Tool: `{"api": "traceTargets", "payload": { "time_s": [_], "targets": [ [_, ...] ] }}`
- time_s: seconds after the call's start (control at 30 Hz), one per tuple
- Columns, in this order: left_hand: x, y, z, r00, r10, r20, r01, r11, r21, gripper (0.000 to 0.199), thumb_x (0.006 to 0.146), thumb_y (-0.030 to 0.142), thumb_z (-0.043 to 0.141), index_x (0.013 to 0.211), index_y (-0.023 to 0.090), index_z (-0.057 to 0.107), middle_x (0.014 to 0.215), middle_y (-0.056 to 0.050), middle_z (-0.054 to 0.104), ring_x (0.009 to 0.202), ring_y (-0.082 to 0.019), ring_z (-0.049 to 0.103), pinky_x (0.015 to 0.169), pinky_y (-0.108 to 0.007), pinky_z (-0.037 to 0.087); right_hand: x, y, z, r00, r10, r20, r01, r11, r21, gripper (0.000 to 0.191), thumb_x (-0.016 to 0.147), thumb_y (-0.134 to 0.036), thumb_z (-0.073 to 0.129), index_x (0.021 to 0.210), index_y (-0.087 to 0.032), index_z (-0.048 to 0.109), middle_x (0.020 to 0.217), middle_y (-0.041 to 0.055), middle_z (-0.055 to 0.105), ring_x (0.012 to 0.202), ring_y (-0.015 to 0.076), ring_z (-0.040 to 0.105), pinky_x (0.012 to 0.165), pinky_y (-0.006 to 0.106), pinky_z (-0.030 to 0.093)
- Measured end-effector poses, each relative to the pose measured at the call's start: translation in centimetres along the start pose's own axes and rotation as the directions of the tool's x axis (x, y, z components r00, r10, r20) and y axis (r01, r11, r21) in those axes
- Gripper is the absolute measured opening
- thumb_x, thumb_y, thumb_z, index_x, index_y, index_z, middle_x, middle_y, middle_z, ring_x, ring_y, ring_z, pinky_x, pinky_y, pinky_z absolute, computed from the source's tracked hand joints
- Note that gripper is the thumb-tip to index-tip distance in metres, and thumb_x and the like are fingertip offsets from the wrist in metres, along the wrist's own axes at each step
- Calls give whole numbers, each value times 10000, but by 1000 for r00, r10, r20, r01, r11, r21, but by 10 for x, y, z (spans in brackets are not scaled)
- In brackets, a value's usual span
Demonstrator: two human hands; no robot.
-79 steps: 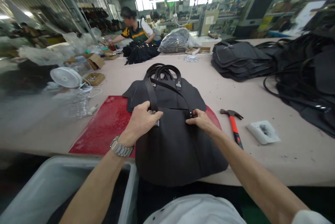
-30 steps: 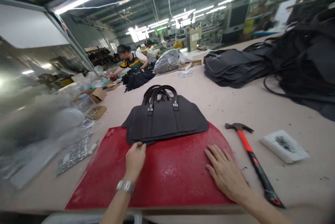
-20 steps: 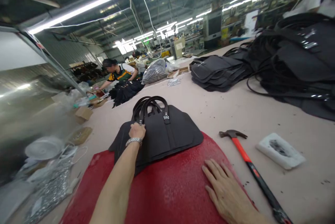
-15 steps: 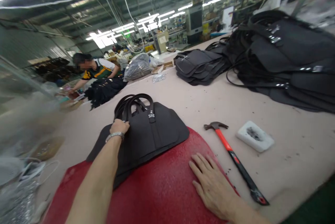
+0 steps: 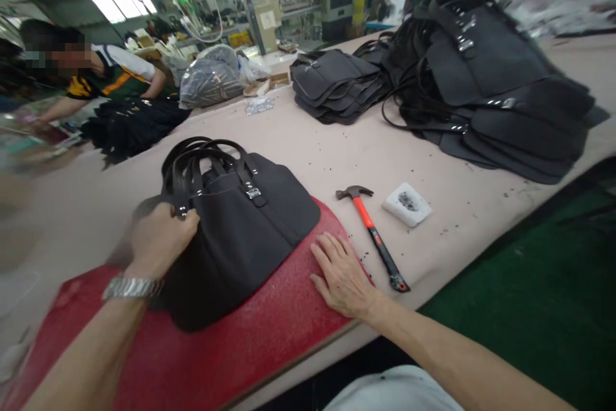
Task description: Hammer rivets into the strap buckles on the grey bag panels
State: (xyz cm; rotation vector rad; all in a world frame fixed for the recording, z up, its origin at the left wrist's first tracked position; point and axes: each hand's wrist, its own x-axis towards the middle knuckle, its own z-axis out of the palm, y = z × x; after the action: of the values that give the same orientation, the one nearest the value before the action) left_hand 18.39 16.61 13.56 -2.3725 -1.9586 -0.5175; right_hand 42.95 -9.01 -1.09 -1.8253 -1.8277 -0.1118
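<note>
Black handbag panels (image 5: 250,231) with looped handles and silver buckles lie on a red board (image 5: 283,308). My left hand (image 5: 166,231) is closed on the near left side of the panels, by the base of a handle; its fingertips are partly hidden. The panels bow a little where I grip them. My right hand (image 5: 344,276) rests flat on the board's right part, fingers stretched out and holding nothing. Just beyond it lies a claw hammer (image 5: 373,231) with an orange and black handle. Beside the hammer sits a white block (image 5: 408,204) holding small dark bits.
Stacks of black bag panels (image 5: 520,90) cover the far right of the table (image 5: 308,154). A plastic-wrapped bundle (image 5: 212,77) stands at the back. At the far left a co-worker (image 5: 120,71) leans over dark pieces (image 5: 139,129). The table's edge runs along the right.
My view has shifted, and things on the table appear lower-left to higher in it. My left hand has drawn the panels nearer and bowed them. My right hand stays flat on the board.
</note>
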Motion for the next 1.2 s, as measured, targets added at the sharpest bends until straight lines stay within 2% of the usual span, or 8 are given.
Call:
{"api": "traceTargets", "payload": {
  "time_s": [0.3, 0.47, 0.7, 0.77, 0.83, 0.93, 1.03, 1.2],
  "targets": [
    [-184, -52, 70, 971, -230, 71, 226, 972, 58, 486, 864, 618, 424, 1037, 197, 594, 817, -138, 678, 777, -360, 656, 647, -380, 450, -38, -10, -14, 993, -71, 97, 73, 997, -16, 519, 925, -330, 495, 1413, -158, 458, 1480, 136, 417, 1384, 333, 315, 1140, 570, 239],
    [-182, -32, 70, 968, -220, 118, 223, 975, -17, 448, 865, 604, 435, 1005, 209, 592, 834, -123, 683, 804, -346, 656, 668, -377, 450, -57, -14, -16, 985, -45, 165, 60, 994, -87, 526, 929, -321, 496, 1423, -148, 451, 1501, 154, 384, 1394, 357, 299, 1135, 580, 230],
    [-160, -26, 59, 983, -182, 16, 180, 955, -235, 514, 792, 608, 555, 993, 140, 627, 964, -154, 656, 953, -342, 623, 822, -441, 488, -39, 12, -38, 996, 85, 6, -85, 995, -58, 346, 937, -310, 495, 1239, -160, 577, 1356, 148, 510, 1241, 291, 454, 1054, 467, 354],
    [-161, -11, 54, 974, -214, 80, 221, 795, -566, 467, 761, 552, 614, 986, 143, 628, 918, -109, 654, 907, -293, 636, 816, -421, 514, -32, 32, -47, 965, 262, -11, -261, 955, -144, 321, 934, -319, 496, 1194, -151, 581, 1289, 164, 533, 1164, 302, 486, 982, 448, 388],
    [-163, 18, 54, 969, -143, 200, 243, 430, -869, 442, 713, 489, 694, 974, 141, 616, 912, -73, 651, 873, -238, 652, 808, -379, 540, -27, 55, -52, 899, 438, 19, -422, 877, -232, 314, 924, -337, 507, 1148, -129, 581, 1197, 181, 556, 1092, 312, 508, 907, 422, 403],
    [-164, 71, 66, 966, 44, 256, 256, -9, -967, 448, 673, 426, 788, 950, 122, 610, 956, -80, 666, 885, -218, 678, 853, -372, 554, -22, 81, -52, 823, 564, 71, -529, 805, -268, 298, 911, -350, 517, 1068, -105, 578, 1067, 180, 579, 975, 299, 544, 787, 368, 401],
    [-162, 105, 89, 969, 110, 223, 232, -76, -970, 443, 723, 425, 788, 993, 118, 619, 938, -96, 696, 861, -223, 700, 859, -399, 563, -18, 95, -46, 793, 598, 118, -565, 793, -226, 241, 894, -313, 517, 1021, -114, 568, 976, 145, 604, 874, 257, 568, 705, 323, 368],
    [-158, 108, 121, 977, 92, 190, 196, -56, -979, 413, 792, 428, 740, 1029, 120, 602, 913, -96, 713, 842, -219, 712, 848, -401, 575, -11, 108, -44, 741, 646, 185, -644, 761, -79, 204, 828, -293, 554, 964, -143, 573, 862, 95, 618, 801, 223, 564, 646, 296, 322]
  ]
}}
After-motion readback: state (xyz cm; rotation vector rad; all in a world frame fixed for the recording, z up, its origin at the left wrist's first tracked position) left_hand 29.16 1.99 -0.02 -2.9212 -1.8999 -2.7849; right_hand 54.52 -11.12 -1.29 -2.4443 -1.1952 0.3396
